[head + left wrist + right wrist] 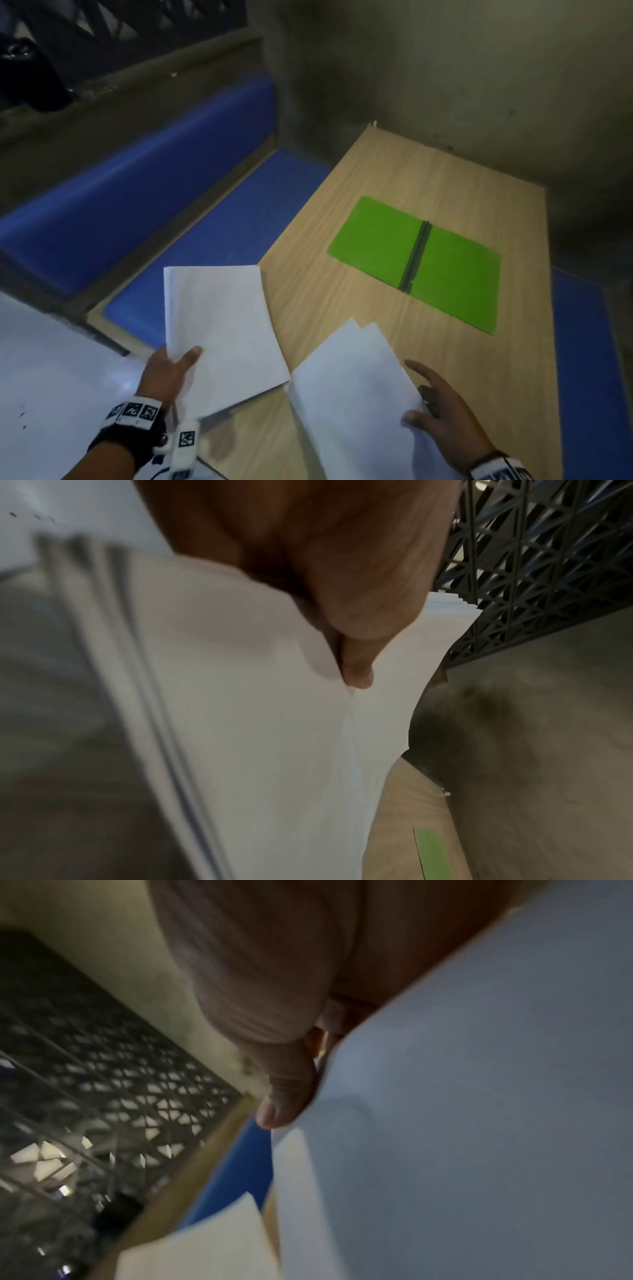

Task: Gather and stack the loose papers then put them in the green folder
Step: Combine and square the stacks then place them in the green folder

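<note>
Head view: we gripped stack (219,329) with left hand (164,373), sheets (352,383) with right hand (442,411); misaligned merge risked slipping.

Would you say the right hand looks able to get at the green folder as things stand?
Probably yes: the green folder lies open on the table with bare wood between it and the right hand, though that hand already holds papers.

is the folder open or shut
Open: the folder lies spread flat on the table, both green leaves showing beside the dark spine, with no papers in it.
</note>
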A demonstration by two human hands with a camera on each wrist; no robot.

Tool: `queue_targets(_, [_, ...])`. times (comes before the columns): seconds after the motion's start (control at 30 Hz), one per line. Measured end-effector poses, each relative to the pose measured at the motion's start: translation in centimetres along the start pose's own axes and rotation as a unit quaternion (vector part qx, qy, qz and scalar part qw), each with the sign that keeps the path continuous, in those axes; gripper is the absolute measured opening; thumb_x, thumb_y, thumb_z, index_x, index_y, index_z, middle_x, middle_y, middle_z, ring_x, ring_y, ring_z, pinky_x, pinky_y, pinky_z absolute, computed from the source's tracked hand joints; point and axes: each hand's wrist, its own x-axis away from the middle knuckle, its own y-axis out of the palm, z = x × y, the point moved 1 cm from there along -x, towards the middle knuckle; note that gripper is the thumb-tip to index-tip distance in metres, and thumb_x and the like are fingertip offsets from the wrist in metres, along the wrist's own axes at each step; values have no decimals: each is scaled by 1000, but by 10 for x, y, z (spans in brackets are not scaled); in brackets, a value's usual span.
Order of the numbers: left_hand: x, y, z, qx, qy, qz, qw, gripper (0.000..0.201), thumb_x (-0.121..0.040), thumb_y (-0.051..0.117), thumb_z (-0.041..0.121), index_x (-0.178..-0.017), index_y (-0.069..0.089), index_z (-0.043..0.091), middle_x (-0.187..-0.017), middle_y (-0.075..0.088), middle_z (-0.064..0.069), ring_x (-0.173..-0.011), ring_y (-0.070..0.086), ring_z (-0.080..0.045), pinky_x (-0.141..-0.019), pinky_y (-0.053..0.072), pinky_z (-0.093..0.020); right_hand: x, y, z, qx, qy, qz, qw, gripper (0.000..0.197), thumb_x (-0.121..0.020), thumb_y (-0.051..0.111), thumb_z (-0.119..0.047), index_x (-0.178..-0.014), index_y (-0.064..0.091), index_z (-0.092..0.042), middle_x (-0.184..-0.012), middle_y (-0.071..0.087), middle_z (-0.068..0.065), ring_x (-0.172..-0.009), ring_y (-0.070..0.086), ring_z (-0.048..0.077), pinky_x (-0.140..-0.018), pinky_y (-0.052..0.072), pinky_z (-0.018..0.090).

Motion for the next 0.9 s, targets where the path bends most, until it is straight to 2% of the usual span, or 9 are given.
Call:
queue_targets(0.13, [4, 48, -10, -7, -1, -29, 1000, 44, -89, 73, 11, -129, 59, 0, -117, 68, -19, -105, 66, -33, -98, 49, -45, 27, -26, -39, -102, -84, 13, 991, 61, -71, 75, 6, -128, 56, -6, -121, 69, 9, -117, 62, 27, -97, 50, 42])
queue_targets(0.27, [14, 89, -10, 5, -12, -66, 998, 34, -88, 73, 12, -119, 63, 5, -104, 71, -15, -95, 68, -32, -88, 53, -42, 59, -42, -95, -193, -134, 29, 971, 43, -68, 71, 7, -109, 70, -7, -106, 72, 19, -98, 69, 26, -83, 55, 32])
queue_targets(0.4, [21, 127, -21, -12, -49, -133, 990, 20, -91, 65, 17, -110, 67, 11, -105, 75, -14, -92, 71, -32, -80, 59, -44, 64, -43, -110, -286, -162, 45, 943, 51, -61, 89, -18, -104, 69, 0, -99, 72, 24, -87, 70, 26, -76, 55, 33])
queue_targets(0.5, [28, 153, -30, 17, -95, -206, 974, 26, -89, 57, 17, -113, 66, 12, -120, 68, -22, -104, 67, -35, -92, 55, -51, 44, -31, -83, -298, -106, 104, 943, 33, -66, 76, -5, -98, 72, -2, -95, 74, 18, -81, 69, 19, -70, 56, 26])
queue_targets(0.63, [87, 170, 13, 72, -98, -301, 946, 48, -73, 86, 32, -113, 69, 12, -107, 76, -18, -97, 72, -40, -85, 58, -50, 18, -14, -22, -210, -4, 160, 964, 21, -68, 79, -15, -85, 72, -4, -85, 77, 8, -78, 69, 17, -69, 54, 30])
queue_targets(0.67, [98, 174, 17, 68, -95, -318, 941, 49, -73, 84, 34, -115, 69, 13, -105, 77, -15, -95, 74, -37, -81, 60, -47, 14, -11, -5, -172, 24, 175, 969, 14, -71, 80, -14, -75, 69, -6, -74, 74, 2, -71, 67, 15, -66, 51, 31])
queue_targets(0.73, [112, 177, 25, 54, -84, -352, 931, 60, -67, 88, 43, -117, 70, 15, -107, 78, -11, -96, 75, -31, -81, 60, -44, 10, -6, 25, -101, 81, 198, 972, 34, -74, 80, -18, -58, 51, -12, -53, 51, -5, -57, 51, 15, -62, 39, 30])
queue_targets(0.8, [121, 178, 31, 52, -72, -375, 923, 53, -72, 86, 38, -119, 70, 18, -109, 78, -7, -99, 75, -26, -80, 60, -38, 11, 1, 41, -98, 118, 220, 963, 30, -74, 80, -21, -67, 53, -8, -62, 56, -5, -64, 56, 18, -63, 41, 30])
queue_targets(0.9, [127, 181, 36, 37, -71, -399, 914, 46, -80, 79, 26, -124, 67, 18, -110, 78, -2, -100, 75, -21, -77, 60, -31, 14, 12, 43, -238, 166, 212, 933, 39, -78, 76, -8, -108, 51, -11, -99, 68, 10, -89, 66, 25, -71, 49, 31])
